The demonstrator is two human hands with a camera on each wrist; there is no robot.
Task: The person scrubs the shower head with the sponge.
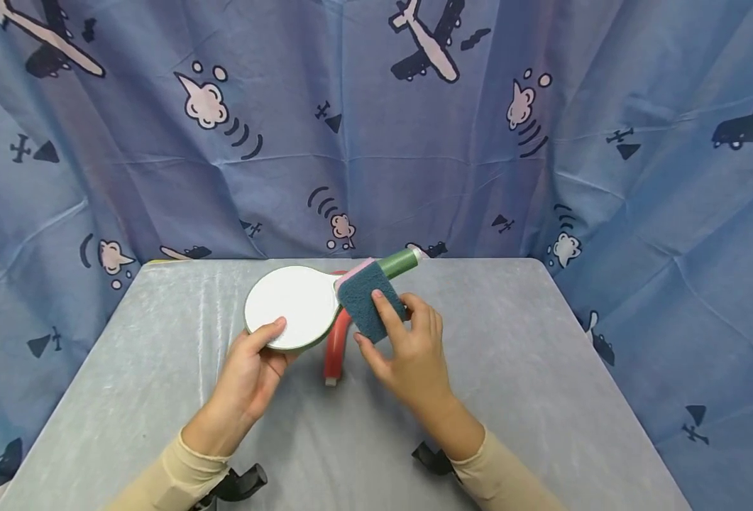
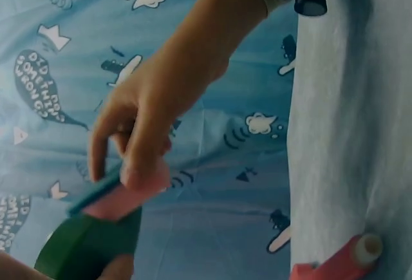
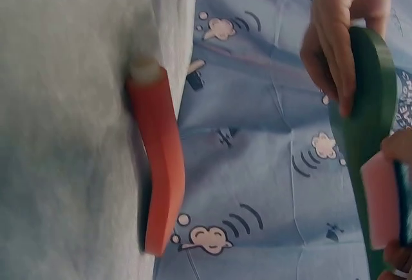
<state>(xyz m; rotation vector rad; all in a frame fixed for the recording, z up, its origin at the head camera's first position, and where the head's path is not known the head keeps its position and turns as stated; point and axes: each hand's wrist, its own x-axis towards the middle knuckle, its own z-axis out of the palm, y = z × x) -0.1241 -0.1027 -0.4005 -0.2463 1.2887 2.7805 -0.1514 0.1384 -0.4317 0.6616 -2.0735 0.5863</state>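
Observation:
A green-framed hand mirror [image 1: 292,306] with a round, plain white face is held up over the table. My left hand [image 1: 251,369] grips its rim at the lower left, thumb on the face and fingers behind. My right hand [image 1: 414,351] holds a sponge [image 1: 371,301], dark teal scourer on one side and pink foam on the other. The sponge lies over the mirror's neck, where the handle [image 1: 398,264] begins. In the right wrist view the pink side [image 3: 381,203] is against or very near the green frame [image 3: 367,93]; exact contact is unclear.
A bent red tube-like object [image 1: 336,351] with a pale end lies on the grey cloth-covered table [image 1: 178,397], beneath the mirror and sponge. A blue curtain [image 1: 376,142] printed with planes and clouds hangs behind and beside the table. Black wrist mounts [image 1: 242,484] show near the sleeves.

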